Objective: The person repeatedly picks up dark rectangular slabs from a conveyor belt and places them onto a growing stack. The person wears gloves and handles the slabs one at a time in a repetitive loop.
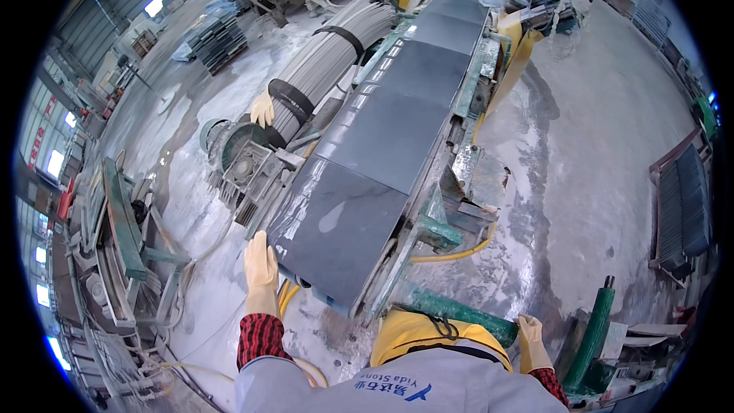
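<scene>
Standing at the conveyor's end, I have my left hand (261,264) flat, fingers open, against the near-left corner of the nearest slab (340,229), a wet dark-grey slab lying on the belt line with more slabs (417,76) queued behind it. My right hand (531,340) hangs low beside a green roller (459,312); I cannot tell if its fingers are closed. Looks like the receiving step; the next move likely needs both hands under the edge to lift it off. Another person's gloved hand (263,109) rests on a strapped grey bundle (321,69). Red wall signs (37,145) far left, unreadable.
</scene>
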A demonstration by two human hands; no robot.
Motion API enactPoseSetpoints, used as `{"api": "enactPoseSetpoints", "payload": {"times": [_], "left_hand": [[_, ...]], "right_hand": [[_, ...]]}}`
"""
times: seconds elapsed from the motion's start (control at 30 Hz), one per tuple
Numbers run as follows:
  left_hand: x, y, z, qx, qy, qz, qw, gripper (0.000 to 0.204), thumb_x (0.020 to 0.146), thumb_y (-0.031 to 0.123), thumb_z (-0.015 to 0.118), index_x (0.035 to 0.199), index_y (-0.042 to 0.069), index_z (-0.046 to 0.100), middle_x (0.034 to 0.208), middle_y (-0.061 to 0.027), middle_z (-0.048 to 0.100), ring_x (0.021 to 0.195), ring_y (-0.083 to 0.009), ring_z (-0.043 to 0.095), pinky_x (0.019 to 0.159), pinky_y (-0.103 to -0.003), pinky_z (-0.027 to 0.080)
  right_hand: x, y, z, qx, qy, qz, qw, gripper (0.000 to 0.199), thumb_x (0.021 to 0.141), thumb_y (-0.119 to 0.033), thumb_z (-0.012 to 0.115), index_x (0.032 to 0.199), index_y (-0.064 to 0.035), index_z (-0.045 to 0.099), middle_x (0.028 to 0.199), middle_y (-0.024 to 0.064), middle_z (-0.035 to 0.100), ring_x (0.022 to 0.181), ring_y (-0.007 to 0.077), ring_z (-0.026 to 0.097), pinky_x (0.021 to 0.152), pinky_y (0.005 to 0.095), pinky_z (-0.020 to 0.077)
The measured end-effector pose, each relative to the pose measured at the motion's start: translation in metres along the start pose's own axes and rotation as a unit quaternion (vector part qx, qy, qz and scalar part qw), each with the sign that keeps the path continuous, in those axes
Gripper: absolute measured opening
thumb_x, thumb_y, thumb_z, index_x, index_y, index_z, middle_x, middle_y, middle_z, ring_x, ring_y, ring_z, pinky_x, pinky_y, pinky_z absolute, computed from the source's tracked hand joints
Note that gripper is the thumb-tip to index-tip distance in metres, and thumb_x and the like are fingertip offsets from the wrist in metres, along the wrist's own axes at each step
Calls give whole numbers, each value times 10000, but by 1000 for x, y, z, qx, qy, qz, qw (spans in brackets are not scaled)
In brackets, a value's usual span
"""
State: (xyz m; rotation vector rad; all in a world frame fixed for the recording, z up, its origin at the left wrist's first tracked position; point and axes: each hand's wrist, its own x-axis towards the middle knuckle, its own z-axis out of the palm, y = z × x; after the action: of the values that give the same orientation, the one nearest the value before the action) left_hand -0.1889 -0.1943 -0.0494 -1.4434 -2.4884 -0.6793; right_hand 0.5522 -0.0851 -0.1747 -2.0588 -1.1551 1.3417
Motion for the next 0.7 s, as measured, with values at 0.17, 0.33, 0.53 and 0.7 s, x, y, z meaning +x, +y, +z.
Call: {"api": "enactPoseSetpoints", "payload": {"times": [0.17,0.33,0.53,0.7], "left_hand": [[-90,-12,34,-189,90,-273,939,435,1018,251,534,1403,49,524,1358,-186,582,1256,-323,560,1058,-423,452],[-82,89,18,-665,50,-501,551,336,1015,368,536,1226,117,608,1299,-148,614,1142,-277,632,930,-400,539],[-62,130,-7,-707,2,-532,467,414,997,420,576,1272,111,592,1333,-121,614,1213,-266,601,977,-423,520],[5,208,-91,-749,13,-415,516,568,984,423,608,1384,31,518,1395,-121,578,1299,-283,537,1102,-420,430]], "right_hand": [[27,14,3,-34,-14,-36,999,315,905,-229,598,1028,23,743,925,121,763,806,201,700,772,309,527],[45,11,4,-83,-74,-7,994,321,938,-194,619,1128,53,697,963,136,741,817,201,690,760,321,543],[44,-14,24,-82,-86,-52,992,378,926,-263,573,1143,15,708,968,141,752,854,223,700,800,325,529],[20,-42,15,7,-91,-63,994,377,961,-192,570,1224,64,656,1069,161,733,925,218,700,825,321,551]]}}
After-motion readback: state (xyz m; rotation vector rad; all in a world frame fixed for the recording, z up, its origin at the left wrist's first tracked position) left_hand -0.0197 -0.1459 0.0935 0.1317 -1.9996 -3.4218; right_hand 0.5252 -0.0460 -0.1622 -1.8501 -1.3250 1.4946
